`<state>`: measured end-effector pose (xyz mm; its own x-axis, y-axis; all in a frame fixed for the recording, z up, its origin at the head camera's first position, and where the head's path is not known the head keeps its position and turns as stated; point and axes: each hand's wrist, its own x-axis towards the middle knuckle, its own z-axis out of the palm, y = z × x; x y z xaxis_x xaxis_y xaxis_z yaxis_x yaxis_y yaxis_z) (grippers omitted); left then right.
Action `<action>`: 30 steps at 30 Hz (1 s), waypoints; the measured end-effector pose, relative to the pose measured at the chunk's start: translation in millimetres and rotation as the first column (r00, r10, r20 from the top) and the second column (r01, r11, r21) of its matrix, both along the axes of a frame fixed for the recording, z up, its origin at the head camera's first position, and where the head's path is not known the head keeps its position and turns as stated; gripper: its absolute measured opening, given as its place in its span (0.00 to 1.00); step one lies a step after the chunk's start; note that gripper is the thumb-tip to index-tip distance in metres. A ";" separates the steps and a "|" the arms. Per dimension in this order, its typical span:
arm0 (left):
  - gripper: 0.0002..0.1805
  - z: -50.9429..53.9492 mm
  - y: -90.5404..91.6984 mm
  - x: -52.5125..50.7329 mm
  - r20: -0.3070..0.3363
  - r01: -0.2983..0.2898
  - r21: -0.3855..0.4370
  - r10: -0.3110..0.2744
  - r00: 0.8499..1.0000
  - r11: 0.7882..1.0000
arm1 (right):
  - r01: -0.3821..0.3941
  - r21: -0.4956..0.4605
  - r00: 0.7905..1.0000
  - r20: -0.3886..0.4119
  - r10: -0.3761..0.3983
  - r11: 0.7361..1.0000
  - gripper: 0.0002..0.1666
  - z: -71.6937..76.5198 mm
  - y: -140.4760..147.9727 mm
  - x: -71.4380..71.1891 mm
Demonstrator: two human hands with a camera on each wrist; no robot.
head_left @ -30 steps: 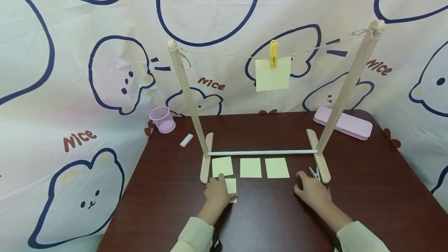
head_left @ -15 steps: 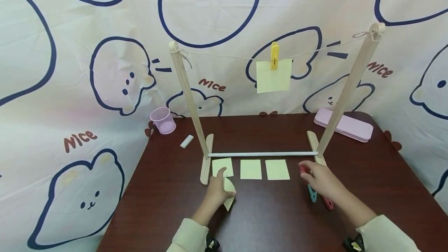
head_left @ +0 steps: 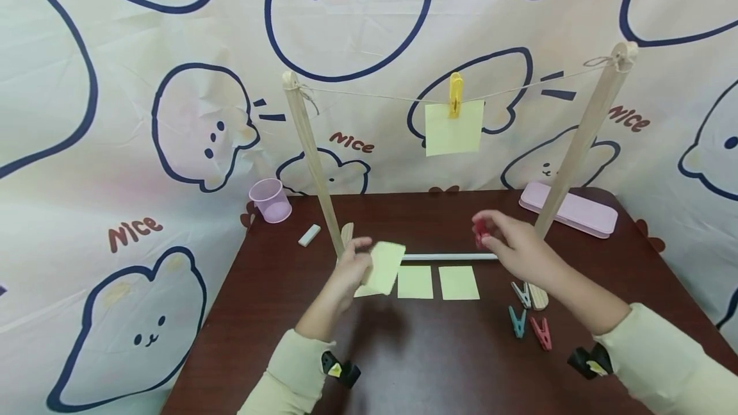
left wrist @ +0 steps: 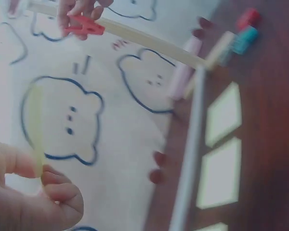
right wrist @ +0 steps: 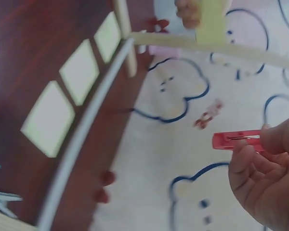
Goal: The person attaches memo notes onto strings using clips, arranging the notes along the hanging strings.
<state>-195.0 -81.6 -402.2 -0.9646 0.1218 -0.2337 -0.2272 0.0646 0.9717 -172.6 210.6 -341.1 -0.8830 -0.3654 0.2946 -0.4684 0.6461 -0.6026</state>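
Note:
My left hand [head_left: 349, 274] pinches a yellow-green paper square [head_left: 385, 266] by its edge, raised off the table; the left wrist view shows the sheet [left wrist: 37, 125] edge-on between thumb and fingers. My right hand [head_left: 515, 245] holds a red clothespin [head_left: 480, 234] above the white bar's right end. In the right wrist view, thumb and fingers grip that clothespin [right wrist: 236, 140] at one end. On the string [head_left: 369, 93] between two wooden posts, a yellow clothespin [head_left: 455, 96] holds another paper square [head_left: 453, 130].
Paper squares [head_left: 415, 282] lie in front of the white bar [head_left: 450, 257]. White, teal [head_left: 517, 322] and red [head_left: 541, 333] clothespins lie near the right post's foot. A purple cup [head_left: 270, 200], a white block [head_left: 309, 235] and a pink case [head_left: 569, 210] stand or lie farther back.
My left hand has lifted the paper square off the table and moved forward. My right hand has picked up a red clothespin and moved up and left with it, uncovering the others.

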 end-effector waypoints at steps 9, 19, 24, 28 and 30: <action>0.20 66.9 4.1 -22.9 -0.244 -0.123 0.153 0.158 0.957 0.981 | 0.013 -0.156 1.000 0.012 -0.011 0.988 0.15 92.8 -38.5 -12.5; 0.14 115.4 12.7 -50.3 -0.452 -0.202 0.135 0.241 0.859 0.970 | 0.073 -0.437 0.989 -0.084 -0.122 0.896 0.16 163.6 -83.7 -41.5; 0.12 122.8 16.6 -59.6 -0.439 -0.192 0.169 0.248 0.863 0.967 | 0.130 -0.460 0.977 -0.092 -0.193 0.878 0.14 173.5 -99.4 -55.4; 0.12 126.6 19.8 -64.9 -0.443 -0.176 0.166 0.233 0.866 0.970 | 0.146 -0.453 0.969 -0.111 -0.219 0.880 0.12 177.4 -107.6 -63.7; 0.12 129.1 21.6 -67.0 -0.456 -0.164 0.161 0.221 0.862 0.973 | 0.158 -0.449 0.968 -0.107 -0.229 0.879 0.12 179.7 -110.7 -66.5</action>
<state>-262.0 -59.9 -273.0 -0.9638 -0.0798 0.2545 0.2588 -0.0496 0.9647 -239.1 99.9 -161.4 -0.8542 0.0039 0.5200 -0.4697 0.4233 -0.7747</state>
